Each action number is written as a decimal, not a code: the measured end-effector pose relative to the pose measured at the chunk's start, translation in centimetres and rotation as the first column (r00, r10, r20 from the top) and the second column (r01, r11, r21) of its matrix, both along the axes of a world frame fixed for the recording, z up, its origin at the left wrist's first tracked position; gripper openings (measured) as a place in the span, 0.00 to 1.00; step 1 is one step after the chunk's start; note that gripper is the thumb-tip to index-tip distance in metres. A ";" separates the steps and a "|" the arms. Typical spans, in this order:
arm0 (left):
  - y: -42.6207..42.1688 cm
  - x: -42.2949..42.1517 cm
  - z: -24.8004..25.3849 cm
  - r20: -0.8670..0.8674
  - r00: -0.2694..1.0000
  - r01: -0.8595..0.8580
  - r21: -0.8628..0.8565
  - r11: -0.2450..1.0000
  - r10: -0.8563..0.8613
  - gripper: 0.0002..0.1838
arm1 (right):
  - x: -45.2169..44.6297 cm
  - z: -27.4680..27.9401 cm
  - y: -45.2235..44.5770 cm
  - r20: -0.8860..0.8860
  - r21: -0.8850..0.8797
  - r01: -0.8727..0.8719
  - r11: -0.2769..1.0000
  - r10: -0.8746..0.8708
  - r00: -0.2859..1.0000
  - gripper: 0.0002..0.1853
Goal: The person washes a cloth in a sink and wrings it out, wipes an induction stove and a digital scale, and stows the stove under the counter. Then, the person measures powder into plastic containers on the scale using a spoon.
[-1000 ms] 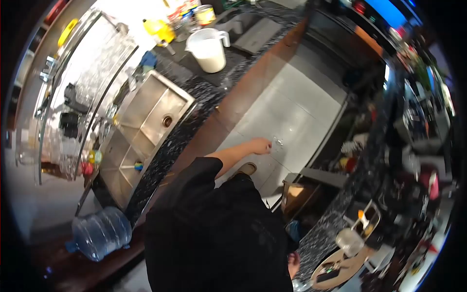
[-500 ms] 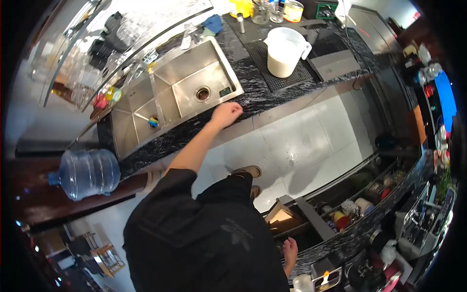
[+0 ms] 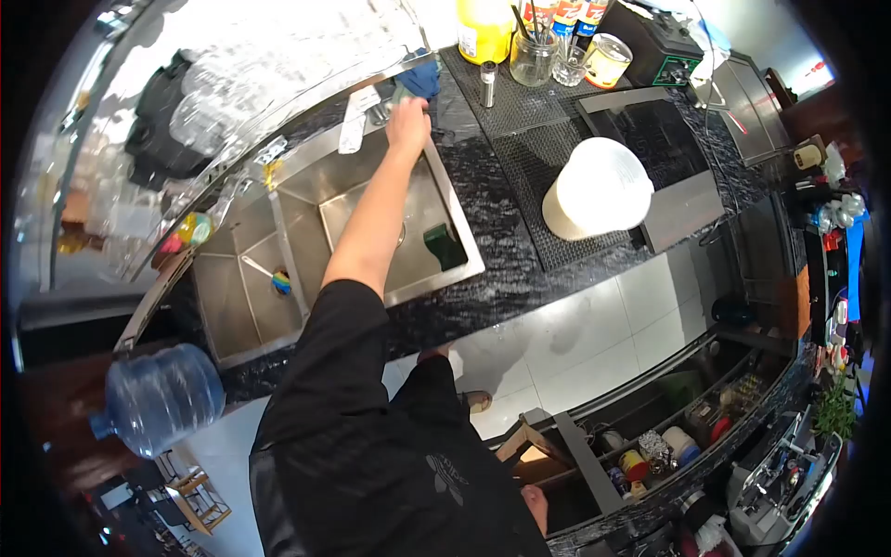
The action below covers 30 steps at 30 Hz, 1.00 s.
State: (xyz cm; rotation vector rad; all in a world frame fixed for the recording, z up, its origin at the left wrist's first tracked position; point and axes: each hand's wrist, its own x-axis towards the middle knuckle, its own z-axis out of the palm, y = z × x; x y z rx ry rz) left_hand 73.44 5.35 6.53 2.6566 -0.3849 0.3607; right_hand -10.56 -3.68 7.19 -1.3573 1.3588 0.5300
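My left hand [image 3: 408, 127] reaches over the far rim of the steel sink [image 3: 455, 218], at its back corner. Its fingers bend downward right beside a dark blue cloth [image 3: 419, 80] and a greyish cloth edge. Whether they grip the cloth cannot be made out, as the back of the hand hides the fingertips. A white cloth or paper strip [image 3: 354, 121] hangs over the rim to its left. Low by my body, my right hand [image 3: 534, 506] hangs near an open drawer, fingers loosely bent, with nothing visible in it.
On the black mat stands a large white pitcher [image 3: 594, 190]. Behind it are a yellow container [image 3: 484, 32], a glass jar [image 3: 534, 60] and a can [image 3: 608, 60]. A brush [image 3: 280, 281] lies in the left basin. A blue water jug [image 3: 165, 399] is at left.
My left hand has moved from the sink's front edge to its far rim by the blue cloth. My right hand is lower in view. The whole view has shifted with my head.
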 end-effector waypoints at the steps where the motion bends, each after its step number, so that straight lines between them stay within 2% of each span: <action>1: -0.3 2.9 -1.2 0.075 0.997 -0.023 0.055 0.998 0.019 0.16 | 1.1 0.2 1.0 -0.041 0.071 0.009 0.997 -0.006 0.999 0.17; 3: -1.0 7.6 -3.2 0.072 0.989 -0.139 0.123 0.983 0.131 0.19 | 3.2 0.0 2.2 -0.090 0.142 0.032 0.989 -0.019 0.996 0.17; 5: -0.8 10.8 -5.2 0.007 0.977 -0.210 0.245 0.947 0.215 0.18 | 4.9 -0.8 2.7 -0.090 0.228 0.161 0.960 -0.144 0.986 0.18; 7: 0.1 15.3 -8.4 -0.144 0.961 -0.213 0.169 0.962 0.238 0.20 | 6.7 -1.2 2.5 -0.077 0.198 0.195 0.961 -0.183 0.980 0.19; 8: -0.8 13.2 -7.0 0.223 0.964 -0.176 0.118 0.977 0.147 0.17 | 7.5 -0.8 2.5 -0.051 0.165 0.211 0.964 -0.205 0.977 0.19; 9: -1.3 12.3 -5.0 0.218 0.966 -0.170 0.115 0.979 0.142 0.17 | 8.8 -0.5 2.2 -0.055 0.160 0.217 0.963 -0.211 0.976 0.19; 10: -1.7 12.1 -3.0 0.203 0.974 -0.068 -0.159 0.985 0.100 0.14 | 10.2 -0.1 1.8 -0.074 0.134 0.187 0.973 -0.178 0.981 0.19; 11: -2.1 11.6 -1.1 0.195 0.979 0.032 -0.419 0.907 0.055 0.13 | 10.7 0.5 1.6 -0.100 0.108 0.155 0.982 -0.145 0.984 0.20; 12: -2.8 11.3 1.0 0.061 0.989 -0.079 -0.547 0.833 0.134 0.13 | 10.7 0.6 1.4 -0.105 0.102 0.154 0.983 -0.143 0.984 0.20; 14: -2.3 12.2 1.4 0.040 0.997 -0.030 -0.639 0.768 0.073 0.20 | 10.5 0.2 1.1 -0.030 0.129 0.166 0.978 -0.164 0.986 0.20; 15: -2.5 12.6 1.6 -0.039 0.997 -0.075 -0.691 0.719 0.067 0.22 | 10.4 -0.2 0.9 -0.027 0.128 0.159 0.979 -0.157 0.987 0.20; 16: -2.6 13.3 1.4 -0.040 0.999 -0.013 -0.751 0.660 -0.025 0.26 | 10.1 -0.7 0.6 -0.024 0.138 0.132 0.982 -0.130 0.991 0.19; 17: -3.7 12.2 2.7 -0.170 0.985 -0.137 -0.863 0.487 -0.023 0.25 | 9.7 -0.9 0.3 -0.020 0.148 0.104 0.984 -0.102 0.995 0.19; 19: -4.5 9.8 3.8 -0.094 0.993 -0.053 -0.896 0.441 -0.072 0.24 | 10.7 -0.3 -0.2 -0.003 0.119 0.055 0.991 -0.055 0.998 0.18; 21: -6.1 5.4 4.0 -0.138 0.988 -0.126 -0.979 0.158 -0.070 0.18 | 10.5 -1.0 -0.9 0.022 0.095 -0.003 0.995 0.001 1.000 0.18; 23: -5.5 -1.5 5.8 -0.211 0.969 -0.175 -0.952 0.252 -0.125 0.12 | 9.9 -3.2 -2.5 0.214 -0.058 -0.246 0.968 0.253 0.944 0.17; 25: -3.9 -7.9 7.6 -0.112 0.982 -0.052 -0.935 0.350 -0.154 0.10 | 16.4 0.0 -4.6 0.231 -0.080 -0.238 0.968 0.250 0.940 0.16; 26: -3.2 -10.0 7.3 -0.151 0.970 -0.085 -0.945 0.316 -0.190 0.10 | 18.5 0.1 -5.7 0.334 -0.124 -0.227 0.966 0.256 0.907 0.16; 27: -2.2 -12.0 7.0 -0.190 0.954 -0.120 -0.951 0.284 -0.231 0.09 | 20.5 0.1 -6.7 0.433 -0.160 -0.207 0.965 0.257 0.864 0.15; 30: 0.0 -18.0 9.1 -0.183 0.928 -0.050 -0.925 0.377 -0.325 0.09 | 32.4 6.2 -8.2 0.582 -0.391 -0.366 0.845 0.535 0.613 0.12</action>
